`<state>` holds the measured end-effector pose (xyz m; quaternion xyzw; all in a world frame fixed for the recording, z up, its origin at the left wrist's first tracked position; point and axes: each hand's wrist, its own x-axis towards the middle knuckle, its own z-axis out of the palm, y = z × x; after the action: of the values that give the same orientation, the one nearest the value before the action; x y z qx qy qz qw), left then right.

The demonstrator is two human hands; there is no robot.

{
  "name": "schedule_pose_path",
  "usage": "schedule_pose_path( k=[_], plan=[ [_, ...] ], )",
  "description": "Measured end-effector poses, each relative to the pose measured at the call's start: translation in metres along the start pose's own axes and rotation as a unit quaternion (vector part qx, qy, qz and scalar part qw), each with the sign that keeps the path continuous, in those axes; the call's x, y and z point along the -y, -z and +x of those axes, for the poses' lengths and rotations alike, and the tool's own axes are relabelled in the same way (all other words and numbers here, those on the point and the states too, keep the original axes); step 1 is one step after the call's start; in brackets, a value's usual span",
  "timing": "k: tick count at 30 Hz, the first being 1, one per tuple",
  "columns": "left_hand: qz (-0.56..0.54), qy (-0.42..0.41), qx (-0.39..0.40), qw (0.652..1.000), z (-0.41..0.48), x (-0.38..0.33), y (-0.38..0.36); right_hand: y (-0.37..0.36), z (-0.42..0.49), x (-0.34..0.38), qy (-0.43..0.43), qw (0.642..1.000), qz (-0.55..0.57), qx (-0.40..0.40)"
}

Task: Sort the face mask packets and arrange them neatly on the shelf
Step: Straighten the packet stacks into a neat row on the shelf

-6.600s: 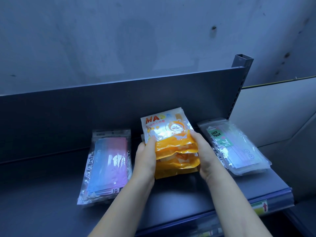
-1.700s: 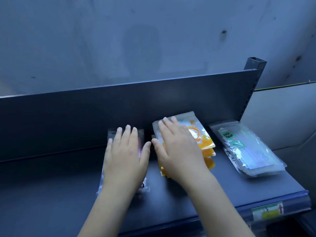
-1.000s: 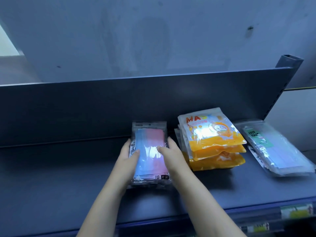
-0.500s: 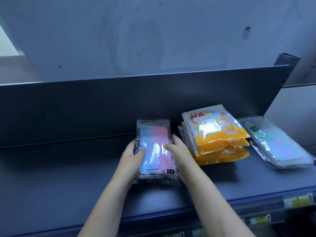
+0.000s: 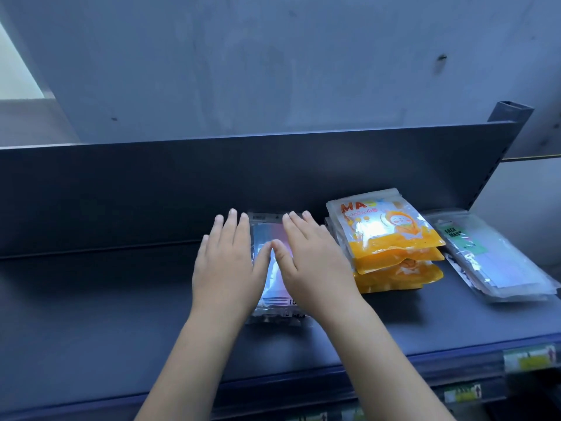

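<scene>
A stack of clear packets with pink and blue masks point(image 5: 274, 287) lies flat on the dark shelf point(image 5: 106, 305), mostly covered by my hands. My left hand point(image 5: 227, 262) rests flat over its left half with fingers spread. My right hand point(image 5: 312, 262) lies flat over its right half, thumbs almost touching. To the right sits a stack of orange and white mask packets point(image 5: 391, 247). Further right lies a stack of clear packets with a green label point(image 5: 498, 256), angled on the shelf.
The shelf's upright back panel point(image 5: 212, 183) stands just behind the packets. A metal post point(image 5: 510, 113) rises at the right end. Price labels point(image 5: 528, 358) line the front rail, with lower shelf rails beneath.
My hands have let go of the sides of the pink and blue packets and now lie flat on top of them, fingers stretched toward the back panel.
</scene>
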<state>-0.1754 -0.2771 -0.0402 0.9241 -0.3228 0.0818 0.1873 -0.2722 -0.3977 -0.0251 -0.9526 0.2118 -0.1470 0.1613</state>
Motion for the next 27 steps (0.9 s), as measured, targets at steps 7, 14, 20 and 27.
schedule_pose_path(
  k=[7,14,20,27],
  plan=[
    [0.005,0.01,-0.009,1.0,0.004,-0.05,0.024,0.055,-0.001,-0.014,0.014,1.0,0.026,-0.01],
    [-0.003,-0.015,-0.022,1.0,0.002,-0.137,0.018,0.098,-0.018,-0.081,0.007,0.995,0.099,-0.027],
    [-0.018,-0.061,-0.003,0.998,0.004,-0.246,-0.025,0.14,-0.038,-0.189,-0.024,0.995,0.095,-0.027],
    [-0.02,-0.093,0.003,0.995,0.009,-0.352,-0.069,0.173,-0.055,-0.302,-0.084,0.969,0.23,-0.041]
  ],
)
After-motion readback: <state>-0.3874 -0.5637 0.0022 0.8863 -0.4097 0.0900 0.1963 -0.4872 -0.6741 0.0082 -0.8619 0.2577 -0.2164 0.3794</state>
